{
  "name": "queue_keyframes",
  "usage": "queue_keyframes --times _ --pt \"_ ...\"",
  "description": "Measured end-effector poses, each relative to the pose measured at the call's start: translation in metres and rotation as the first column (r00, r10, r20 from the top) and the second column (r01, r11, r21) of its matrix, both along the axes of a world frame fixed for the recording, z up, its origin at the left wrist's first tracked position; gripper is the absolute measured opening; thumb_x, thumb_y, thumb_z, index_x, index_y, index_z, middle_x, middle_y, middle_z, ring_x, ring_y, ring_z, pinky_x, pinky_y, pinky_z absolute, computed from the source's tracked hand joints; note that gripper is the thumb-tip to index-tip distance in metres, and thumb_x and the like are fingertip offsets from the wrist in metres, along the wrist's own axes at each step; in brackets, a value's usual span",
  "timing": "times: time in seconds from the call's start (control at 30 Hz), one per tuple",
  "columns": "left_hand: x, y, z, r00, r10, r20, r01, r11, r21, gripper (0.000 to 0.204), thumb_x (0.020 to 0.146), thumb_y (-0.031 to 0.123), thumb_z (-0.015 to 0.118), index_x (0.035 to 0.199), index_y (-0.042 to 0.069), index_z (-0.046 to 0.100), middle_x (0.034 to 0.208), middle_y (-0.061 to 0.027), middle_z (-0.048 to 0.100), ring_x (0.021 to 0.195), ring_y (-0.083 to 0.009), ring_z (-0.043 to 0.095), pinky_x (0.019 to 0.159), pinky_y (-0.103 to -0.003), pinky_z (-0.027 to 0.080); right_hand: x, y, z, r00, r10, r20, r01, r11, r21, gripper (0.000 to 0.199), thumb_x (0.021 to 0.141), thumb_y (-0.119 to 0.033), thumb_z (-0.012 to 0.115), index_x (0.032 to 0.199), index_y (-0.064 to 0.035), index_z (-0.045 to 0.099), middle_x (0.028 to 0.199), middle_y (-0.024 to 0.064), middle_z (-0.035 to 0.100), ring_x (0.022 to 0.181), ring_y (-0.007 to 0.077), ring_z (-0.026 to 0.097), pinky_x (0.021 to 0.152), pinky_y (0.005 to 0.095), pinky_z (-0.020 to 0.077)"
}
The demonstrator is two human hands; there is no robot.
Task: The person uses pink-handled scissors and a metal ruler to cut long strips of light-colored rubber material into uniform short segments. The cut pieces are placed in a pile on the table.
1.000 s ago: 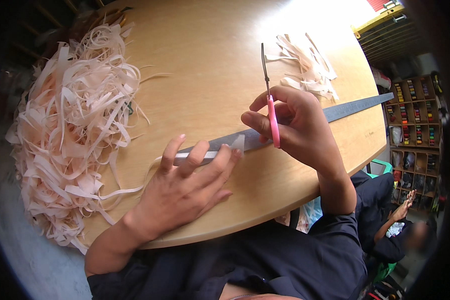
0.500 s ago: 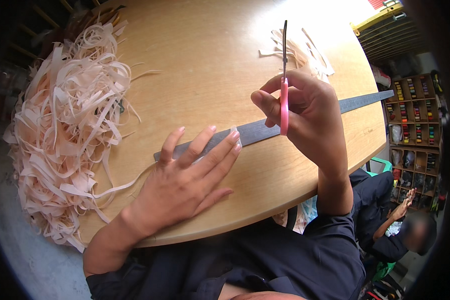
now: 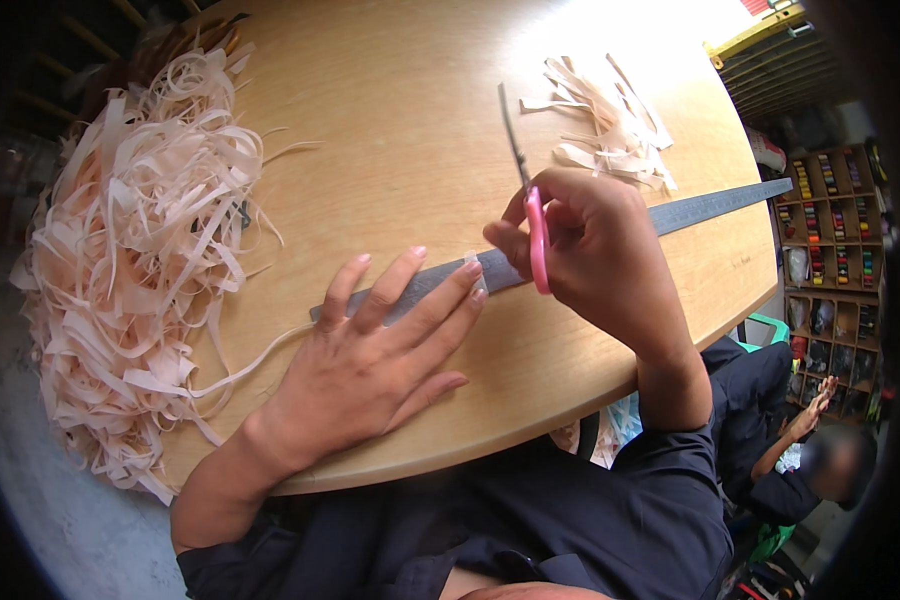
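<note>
My left hand [image 3: 370,345] lies flat with its fingers spread over the near-left end of a long metal ruler [image 3: 705,207]. Under its fingertips a small piece of pale tape or strip [image 3: 474,262] crosses the ruler, and a thin fabric strip [image 3: 260,368] runs from beneath the hand to the heap on the left. Above the ruler my right hand [image 3: 598,255] is closed around a pair of scissors with pink handles [image 3: 538,243]. Their dark blades point up and away, and look closed together.
A big tangled heap of pale peach fabric strips [image 3: 140,260] covers the table's left side. Several cut strips [image 3: 610,125] lie at the far right of the wooden table [image 3: 390,120]. Past the right edge, another person [image 3: 770,440] sits near a shelf of thread spools [image 3: 830,215].
My right hand has come down and slightly left with the scissors, whose blades now tilt left. The left hand stays on the ruler.
</note>
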State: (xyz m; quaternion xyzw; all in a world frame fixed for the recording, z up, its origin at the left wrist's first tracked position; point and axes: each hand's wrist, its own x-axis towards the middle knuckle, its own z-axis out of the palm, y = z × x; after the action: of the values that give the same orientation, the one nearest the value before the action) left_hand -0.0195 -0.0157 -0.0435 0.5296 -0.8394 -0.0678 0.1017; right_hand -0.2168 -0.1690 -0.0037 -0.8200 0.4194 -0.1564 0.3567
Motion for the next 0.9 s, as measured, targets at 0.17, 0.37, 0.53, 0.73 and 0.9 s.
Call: queue_keyframes --times 0.17,0.37,0.53,0.73,0.9 --pt "0.0 0.002 -0.001 0.999 0.023 -0.025 -0.023 1.0 -0.016 0.059 0.098 0.049 0.066 0.147 0.017 0.06 0.162 -0.0038 0.045 0.148 -0.0288 0.036 0.126 -0.052 0.016 0.0 0.005 -0.001 0.984 0.078 -0.162 -0.096 0.989 -0.11 0.023 0.087 -0.013 0.087 0.088 0.0019 0.068 0.067 0.0108 0.068 0.061 0.0103 0.063 0.056 0.0287 0.0491" --pt "0.001 0.004 -0.002 0.999 0.021 -0.045 -0.023 0.999 -0.038 0.058 0.097 0.048 0.068 0.145 0.016 0.061 0.153 -0.0048 0.048 0.144 -0.0285 0.038 0.124 -0.052 0.02 0.001 0.003 -0.002 0.99 0.066 -0.123 -0.066 0.998 0.003 0.028 0.084 -0.017 0.09 0.086 0.0016 0.068 0.066 0.0112 0.067 0.058 0.0121 0.062 0.056 0.0302 0.0494" --pt "0.001 0.001 0.006 0.997 0.014 -0.081 -0.021 0.996 -0.085 0.053 0.094 0.04 0.071 0.138 0.01 0.065 0.142 -0.0064 0.055 0.134 -0.0256 0.047 0.117 -0.051 0.03 0.0 0.005 -0.003 0.975 0.113 -0.192 -0.127 0.99 -0.06 0.03 0.084 -0.015 0.091 0.085 0.0023 0.066 0.066 0.0098 0.066 0.061 0.0099 0.063 0.058 0.029 0.0505" --pt "0.04 0.001 0.036 0.969 0.097 -0.227 -0.101 0.995 -0.004 0.015 0.088 0.014 0.075 0.098 0.004 0.069 0.102 -0.0097 0.065 0.099 -0.0277 0.063 0.09 -0.043 0.048 0.003 0.005 -0.003 0.981 0.063 -0.182 -0.059 0.998 0.029 0.032 0.082 -0.015 0.092 0.083 0.0023 0.065 0.067 0.0085 0.066 0.063 0.0084 0.063 0.059 0.0282 0.0511" --pt "0.062 0.008 0.053 0.937 0.257 -0.237 -0.212 0.957 0.199 0.011 0.086 0.008 0.076 0.089 0.002 0.067 0.086 -0.0141 0.064 0.089 -0.0346 0.064 0.085 -0.044 0.049 0.002 0.004 -0.001 0.978 0.069 -0.197 -0.06 0.997 0.051 0.033 0.082 -0.013 0.093 0.082 0.0023 0.064 0.068 0.0075 0.065 0.065 0.0067 0.062 0.06 0.0271 0.0515"
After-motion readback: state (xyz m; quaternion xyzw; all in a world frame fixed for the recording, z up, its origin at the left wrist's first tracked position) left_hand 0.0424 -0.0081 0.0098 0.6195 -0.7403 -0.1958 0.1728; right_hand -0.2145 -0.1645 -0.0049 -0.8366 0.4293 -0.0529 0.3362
